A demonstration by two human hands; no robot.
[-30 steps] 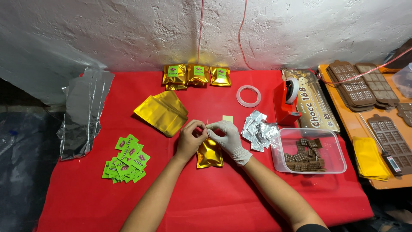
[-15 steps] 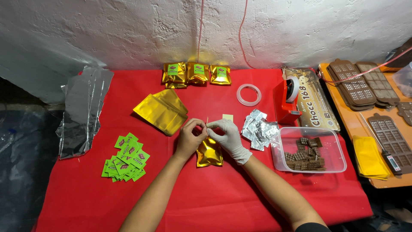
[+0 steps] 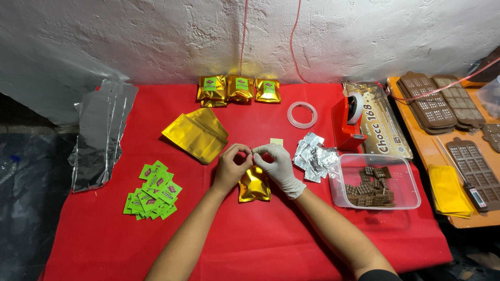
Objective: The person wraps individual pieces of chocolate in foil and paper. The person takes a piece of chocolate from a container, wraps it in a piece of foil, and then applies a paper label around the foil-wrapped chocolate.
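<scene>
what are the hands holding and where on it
Both hands hold a small gold pouch by its top edge: the bare left hand and the white-gloved right hand pinch it with their fingers, while its lower part rests on the red table.

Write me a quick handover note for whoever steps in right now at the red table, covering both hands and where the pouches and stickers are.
Left hand, bare, and right hand, gloved, both pinch the top edge of one gold pouch lying on the red table.
Done: three labelled gold pouches by the wall.
Left: the pouch in hand has no label showing; empty gold pouches at left; green stickers further left; foil-wrapped pieces and a clear tub of chocolate pieces at right.
</scene>
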